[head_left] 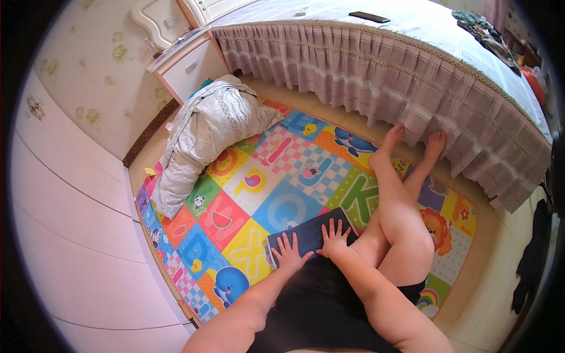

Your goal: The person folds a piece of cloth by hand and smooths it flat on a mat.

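Observation:
A dark navy rectangular thing [308, 237] with a pale edge lies on the play mat just in front of my body; whether it is a book, a case or something else I cannot tell. My left hand [290, 254] rests flat on its left part, fingers spread. On its right part lies my right hand [334, 236], likewise flat with the fingers apart. The two thumbs point toward each other near its closer edge. Neither hand grips anything.
The colourful play mat [241, 182] is under me, with my bare legs stretched out at the right. A bunched grey-white quilt [209, 129] lies at its far left. Beyond stand a bed with a pleated skirt [353, 70] and a white nightstand [191, 67]; a white cabinet [76, 217] lines the left.

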Tool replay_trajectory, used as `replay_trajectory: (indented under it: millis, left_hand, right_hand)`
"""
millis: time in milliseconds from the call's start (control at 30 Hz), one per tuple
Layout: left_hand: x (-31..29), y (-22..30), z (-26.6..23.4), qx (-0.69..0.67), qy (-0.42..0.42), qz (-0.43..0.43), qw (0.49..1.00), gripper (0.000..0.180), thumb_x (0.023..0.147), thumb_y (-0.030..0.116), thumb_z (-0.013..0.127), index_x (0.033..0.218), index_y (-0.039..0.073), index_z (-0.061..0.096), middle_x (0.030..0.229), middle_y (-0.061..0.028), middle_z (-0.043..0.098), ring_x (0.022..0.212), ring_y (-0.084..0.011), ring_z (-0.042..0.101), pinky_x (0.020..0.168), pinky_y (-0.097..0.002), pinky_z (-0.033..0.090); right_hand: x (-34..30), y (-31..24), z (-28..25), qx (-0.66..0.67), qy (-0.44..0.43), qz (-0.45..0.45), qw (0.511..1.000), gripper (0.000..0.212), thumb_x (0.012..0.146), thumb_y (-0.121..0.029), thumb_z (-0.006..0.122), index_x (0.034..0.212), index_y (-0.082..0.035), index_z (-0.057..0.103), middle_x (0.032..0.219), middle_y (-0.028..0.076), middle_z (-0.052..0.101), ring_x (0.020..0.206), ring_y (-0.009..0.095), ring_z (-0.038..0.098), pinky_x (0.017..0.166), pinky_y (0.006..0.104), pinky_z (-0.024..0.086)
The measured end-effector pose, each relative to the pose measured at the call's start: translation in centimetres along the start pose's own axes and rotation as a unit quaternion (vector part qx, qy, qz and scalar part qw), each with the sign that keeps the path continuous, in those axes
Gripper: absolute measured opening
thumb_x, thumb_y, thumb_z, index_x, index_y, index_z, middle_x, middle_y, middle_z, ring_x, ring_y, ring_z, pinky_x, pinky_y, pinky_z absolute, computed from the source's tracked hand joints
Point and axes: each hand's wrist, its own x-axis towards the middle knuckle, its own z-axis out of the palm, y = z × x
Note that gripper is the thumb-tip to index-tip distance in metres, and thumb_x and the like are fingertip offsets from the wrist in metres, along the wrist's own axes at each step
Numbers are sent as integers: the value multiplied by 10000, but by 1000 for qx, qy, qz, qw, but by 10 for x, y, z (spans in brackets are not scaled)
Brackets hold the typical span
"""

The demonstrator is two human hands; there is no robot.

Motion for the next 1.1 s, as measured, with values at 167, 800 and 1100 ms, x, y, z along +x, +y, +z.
replay_trajectory:
  millis: [167,800,1100]
  left_hand:
    - [6,4,-1,-4,22,6,1000,1035,752,726,496,1491,167,34,1529,-198,-80,1404,-383,-107,1042,-660,-17]
    - [132,13,-55,14,-7,42,999,1093,697,764,519,1493,197,29,1533,-180,-85,1407,-383,-92,1049,-652,-22]
    - [136,18,-61,11,-20,26,999,1082,708,753,519,1492,198,22,1538,-163,-81,1411,-367,-91,1050,-654,-7]
  right_hand:
    - [7,6,0,6,17,-3,1000,1004,734,-673,550,1490,-181,108,1539,163,-80,1386,449,-102,1009,713,-14]
    - [86,32,-52,66,74,12,995,1010,732,-697,547,1492,-237,66,1547,104,-106,1412,356,-107,1014,706,1]
    - [81,28,-61,94,69,12,993,955,773,-676,514,1492,-225,76,1546,110,-103,1409,360,-120,1007,713,-16]
